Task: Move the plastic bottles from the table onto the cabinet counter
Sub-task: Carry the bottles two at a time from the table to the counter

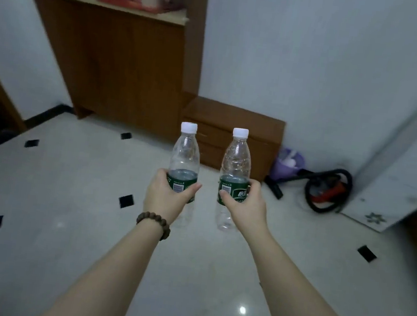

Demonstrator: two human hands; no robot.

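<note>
Bottles up, one in each fist: my left hand [164, 197] wraps the green label of the left bottle [184, 165], my right hand [245, 205] clamps the right bottle [235, 171]. Both upright, white caps on, apart. Cabinet counter [110, 5] ahead, beyond my left hand.

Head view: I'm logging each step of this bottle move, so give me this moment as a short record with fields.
left hand: left hand grips the left bottle at its green label
right hand: right hand grips the right bottle at its label
bottles: upright, white caps on, apart, held above the floor
counter: cabinet counter ahead, upper left, cluttered, not yet reached
nearby: cardboard box, vacuum cleaner
</note>
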